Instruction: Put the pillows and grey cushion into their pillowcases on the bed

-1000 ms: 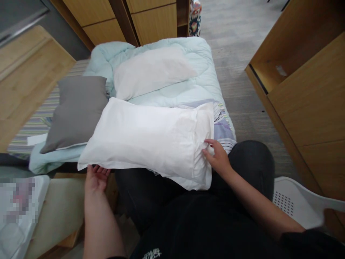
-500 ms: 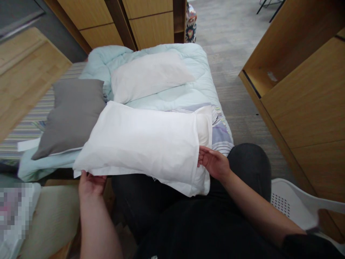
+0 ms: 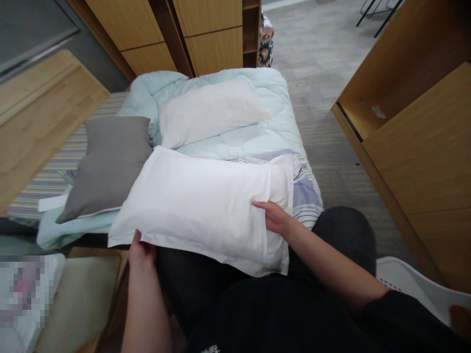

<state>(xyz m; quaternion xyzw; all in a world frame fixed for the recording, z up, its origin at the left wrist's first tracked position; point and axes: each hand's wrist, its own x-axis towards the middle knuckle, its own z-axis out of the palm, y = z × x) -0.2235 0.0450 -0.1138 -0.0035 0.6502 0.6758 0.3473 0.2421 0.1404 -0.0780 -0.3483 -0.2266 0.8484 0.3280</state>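
Gripping white pillow (image 3: pixel 198 206) at both ends: left hand (image 3: pixel 142 252) fingers curled under near-left corner, right hand (image 3: pixel 274 218) open-fingered, flat on the case's open end, over the lap.

The narrow bed (image 3: pixel 55 171) with its striped sheet carried a pale green quilt (image 3: pixel 257 127), and on that lay a grey cushion (image 3: pixel 106 162), a bare white pillow (image 3: pixel 209 113) and a white-cased pillow (image 3: pixel 198 206).

Even soft light, edges warped, blurry
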